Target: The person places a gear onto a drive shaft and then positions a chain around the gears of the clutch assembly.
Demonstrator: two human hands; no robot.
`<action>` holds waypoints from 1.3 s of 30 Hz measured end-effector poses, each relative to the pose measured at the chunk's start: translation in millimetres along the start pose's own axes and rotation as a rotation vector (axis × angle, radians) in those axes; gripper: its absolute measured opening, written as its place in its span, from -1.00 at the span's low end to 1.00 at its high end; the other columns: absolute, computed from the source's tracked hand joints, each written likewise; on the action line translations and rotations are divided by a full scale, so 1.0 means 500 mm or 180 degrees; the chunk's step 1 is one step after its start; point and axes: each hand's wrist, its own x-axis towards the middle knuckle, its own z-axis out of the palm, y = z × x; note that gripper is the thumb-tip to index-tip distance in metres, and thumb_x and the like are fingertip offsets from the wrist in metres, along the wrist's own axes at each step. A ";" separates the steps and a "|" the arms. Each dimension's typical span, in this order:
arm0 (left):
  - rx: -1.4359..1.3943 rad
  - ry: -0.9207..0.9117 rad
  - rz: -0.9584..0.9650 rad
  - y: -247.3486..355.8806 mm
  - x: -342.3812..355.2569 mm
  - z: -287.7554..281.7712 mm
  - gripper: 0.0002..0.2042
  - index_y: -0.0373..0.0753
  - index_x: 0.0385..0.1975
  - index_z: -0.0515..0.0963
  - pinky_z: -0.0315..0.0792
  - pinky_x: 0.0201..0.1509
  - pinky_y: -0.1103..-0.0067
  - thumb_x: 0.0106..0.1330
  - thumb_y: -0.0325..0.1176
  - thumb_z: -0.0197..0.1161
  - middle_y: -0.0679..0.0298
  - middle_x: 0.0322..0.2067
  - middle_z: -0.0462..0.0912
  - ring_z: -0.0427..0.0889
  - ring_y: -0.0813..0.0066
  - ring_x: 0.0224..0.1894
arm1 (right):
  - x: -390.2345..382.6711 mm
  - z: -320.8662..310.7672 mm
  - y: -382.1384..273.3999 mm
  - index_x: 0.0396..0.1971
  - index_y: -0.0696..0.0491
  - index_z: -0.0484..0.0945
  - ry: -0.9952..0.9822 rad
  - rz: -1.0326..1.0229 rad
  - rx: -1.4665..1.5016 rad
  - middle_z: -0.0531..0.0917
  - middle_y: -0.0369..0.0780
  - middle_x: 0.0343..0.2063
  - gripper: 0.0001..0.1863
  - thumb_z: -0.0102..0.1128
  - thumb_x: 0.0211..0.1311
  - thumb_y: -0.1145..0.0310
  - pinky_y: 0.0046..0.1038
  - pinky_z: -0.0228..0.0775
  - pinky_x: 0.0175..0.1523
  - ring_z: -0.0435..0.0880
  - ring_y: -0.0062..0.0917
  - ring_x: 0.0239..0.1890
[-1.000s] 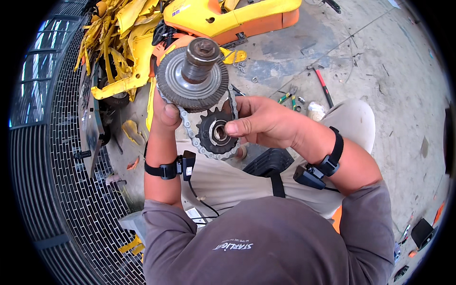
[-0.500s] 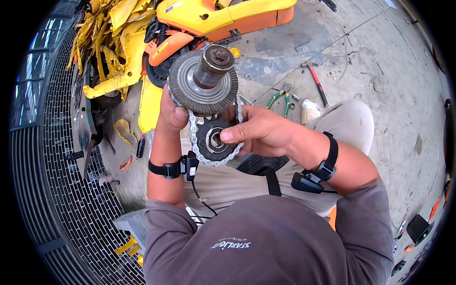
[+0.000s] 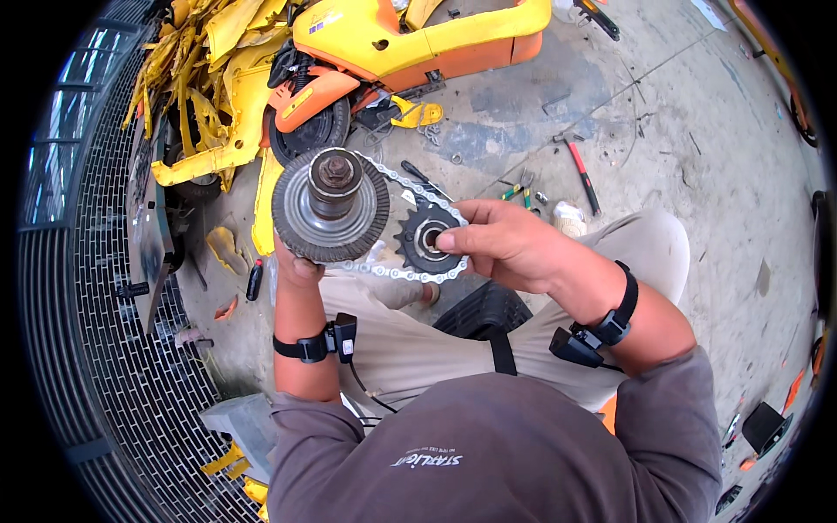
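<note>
Plainly, the silvery chain (image 3: 392,272) loops around a dark sprocket (image 3: 416,237) (toothed, ring-centred).

Right of the gear (image 3: 330,227), the chain (image 3: 394,272) bends around the sprocket (image 3: 420,241).

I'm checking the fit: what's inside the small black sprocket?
A pale metal ring sits within the sprocket; the right hand partly covers it with its thumb, hiding what lies beneath.

White lettering (image 3: 432,461) on grey shirt (image 3: 540,436); small markings (image 3: 338,34), unreadable, on yellow panel (image 3: 405,49).
</note>
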 end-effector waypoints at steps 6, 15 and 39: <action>-0.0918 0.0426 -0.0561 -0.060 -0.031 0.089 0.06 -0.42 0.31 0.24 0.46 0.12 0.47 0.06 0.44 0.31 0.13 0.10 0.53 0.58 0.40 0.02 | -0.006 -0.013 -0.025 -0.08 0.19 0.52 0.0403 -0.0066 0.0050 0.65 -0.23 -0.12 -0.76 0.20 0.34 0.40 -0.35 0.54 0.01 0.66 -0.50 -0.09; -0.0395 0.0266 -0.0920 -0.039 0.005 0.105 -0.26 -0.31 0.09 0.43 0.29 -0.47 0.66 0.28 0.33 0.11 0.22 -0.33 0.57 0.44 0.61 -0.50 | 0.055 -0.045 -0.011 0.06 0.27 0.46 0.1099 -0.0240 0.0041 0.63 -0.15 -0.13 -0.66 0.18 0.39 0.43 -0.38 0.64 -0.10 0.71 -0.43 -0.20; -0.0850 0.0588 -0.2340 -0.009 0.006 0.099 -0.43 -0.19 -0.37 0.49 0.20 -0.60 0.68 0.42 0.29 -0.07 0.36 -0.61 0.44 0.32 0.65 -0.69 | 0.141 -0.053 0.032 -0.30 0.06 0.48 0.1344 -0.2518 -0.4951 0.65 -0.14 -0.07 -0.68 0.43 -0.05 0.54 -0.32 0.46 0.04 0.55 -0.22 0.06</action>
